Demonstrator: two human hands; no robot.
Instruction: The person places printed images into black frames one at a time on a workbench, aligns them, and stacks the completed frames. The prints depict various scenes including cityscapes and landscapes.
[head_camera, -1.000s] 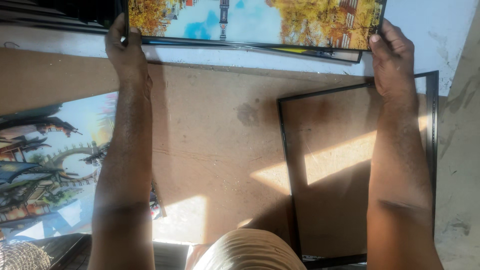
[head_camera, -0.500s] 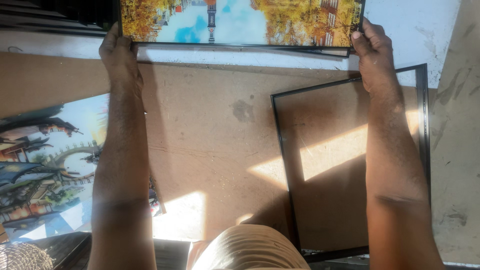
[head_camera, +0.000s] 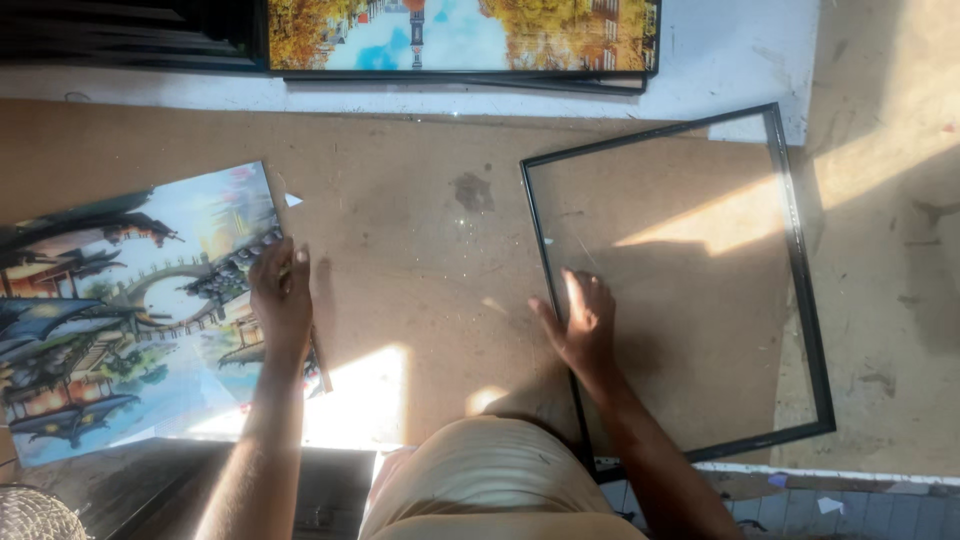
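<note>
left hand (head_camera: 282, 295) flat, fingers spread on right edge of the landscape print (head_camera: 130, 310) on the brown worktop (head_camera: 400, 230); right hand (head_camera: 585, 325) open, pressing the black glazed frame (head_camera: 800, 300) near its left rail (frame's long axis runs away from the body, tilted)

Two hands show: a left hand (head_camera: 282, 297) and a right hand (head_camera: 580, 325). One empty black frame (head_camera: 806, 300), one loose landscape print (head_camera: 120, 310), and one framed autumn picture (head_camera: 460, 35) are visible.
</note>
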